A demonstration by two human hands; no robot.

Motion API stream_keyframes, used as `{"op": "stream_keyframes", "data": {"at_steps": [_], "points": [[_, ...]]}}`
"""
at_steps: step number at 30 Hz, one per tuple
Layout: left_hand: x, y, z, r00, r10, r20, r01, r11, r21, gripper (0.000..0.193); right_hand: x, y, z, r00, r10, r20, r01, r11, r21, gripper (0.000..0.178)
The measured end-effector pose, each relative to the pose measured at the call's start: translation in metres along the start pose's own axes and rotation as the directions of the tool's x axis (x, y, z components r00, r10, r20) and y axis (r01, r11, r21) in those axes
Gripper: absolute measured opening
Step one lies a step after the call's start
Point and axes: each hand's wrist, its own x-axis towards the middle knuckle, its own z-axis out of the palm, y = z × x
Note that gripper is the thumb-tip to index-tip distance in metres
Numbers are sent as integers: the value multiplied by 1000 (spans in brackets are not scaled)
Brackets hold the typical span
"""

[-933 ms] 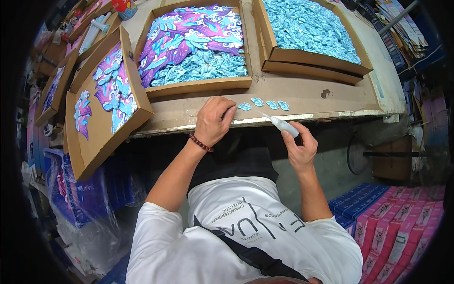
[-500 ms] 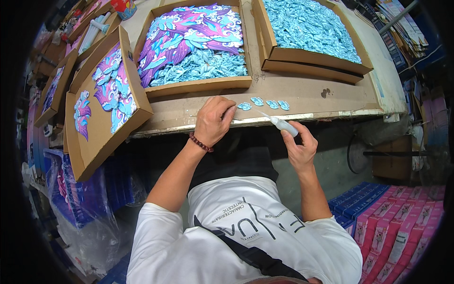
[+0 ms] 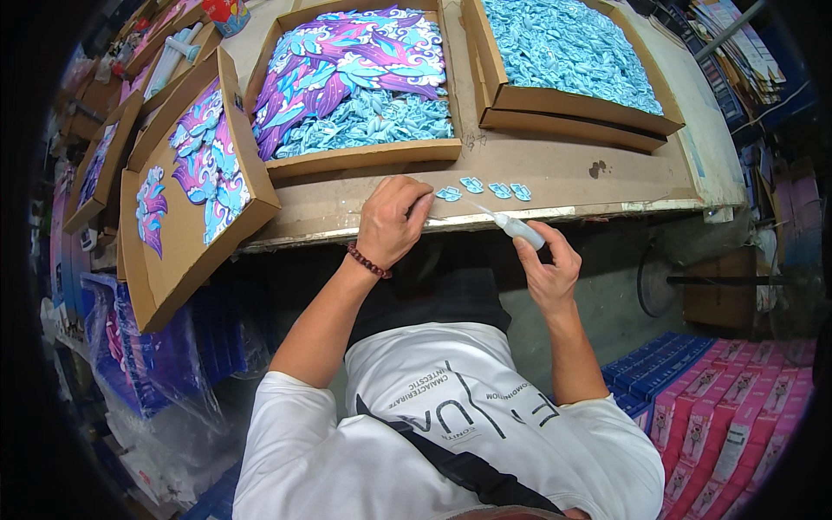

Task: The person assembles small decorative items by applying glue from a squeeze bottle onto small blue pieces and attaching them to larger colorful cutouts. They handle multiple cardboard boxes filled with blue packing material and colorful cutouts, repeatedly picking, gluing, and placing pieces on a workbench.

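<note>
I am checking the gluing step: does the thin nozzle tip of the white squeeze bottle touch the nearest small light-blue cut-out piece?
Apart. Head view: the nozzle tip ends just below the nearest piece; bare table between.

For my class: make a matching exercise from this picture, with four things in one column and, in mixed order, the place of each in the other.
Things:
1. glue applicator
2. beaded bracelet
3. row of small blue pieces
4. box of loose light blue pieces

Places:
A. on the left wrist
B. at the far right of the table
C. held in the right hand
D. on the table's near edge, beside the left hand

Pairs: 1-C, 2-A, 3-D, 4-B
</note>
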Motion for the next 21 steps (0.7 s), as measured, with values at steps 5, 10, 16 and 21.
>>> {"op": "stream_keyframes", "data": {"at_steps": [5,10,16,21], "points": [[0,0,0,1000,1,-2,-1,1000,-6,6,0,0,1,1000,11,5,-11,1000,-3,27],[0,0,0,1000,-4,0,4,1000,-14,6,-1,-1,0,999,34,-10,-34,999,7,28],[0,0,0,1000,-4,-8,4,1000,-14,5,-1,-2,-3,998,69,-4,-69,998,11,29],[0,-1,0,1000,-1,-1,1,1000,-16,5,-2,-1,-7,999,36,-13,-36,999,-29,28]]}}
